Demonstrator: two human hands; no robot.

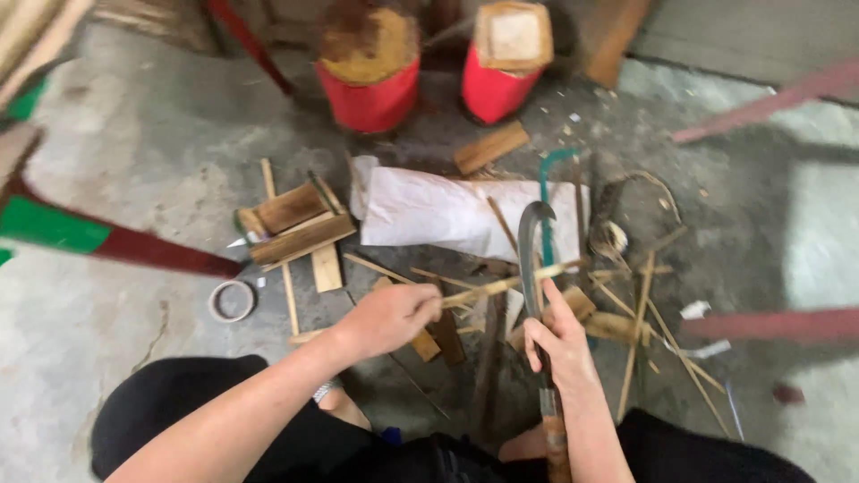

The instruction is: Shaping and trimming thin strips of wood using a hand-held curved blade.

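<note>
Black-clad knees (179, 411) fill the bottom edge of the head view, closest to me, with both bare forearms reaching out over them toward the concrete floor (134, 161). My left hand (386, 317) has its fingers curled tight around one end of a thin bamboo stick (510, 283); the stick runs out to the right, slightly upward, and crosses the blade. My right hand (559, 344) is wrapped closed on the handle of a hooked knife (530, 259), thumb up along it; the handle runs down past the wrist to the bottom edge, and the dark curved blade rises upright with its hook tip over the white sack. Stick and blade meet just above the right hand, touching as far as I can tell.

Under and around the hands lies a scatter of bamboo splints (644, 322) and short wood offcuts (438, 335), most of it to the right. White sack (447, 210) lies flat just beyond the hands. A green-framed saw (546, 197) lies on its right end. Left of the sack sits a small stack of wood blocks (295, 224) with long thin strips under it. A tape roll (232, 300) lies on the floor left of my left hand, apart from it. Two red drums (371, 89) with wooden tops stand at the far edge, blurred. Red and green poles (98, 237) cut in from the left, blurred reddish bars on the right.
</note>
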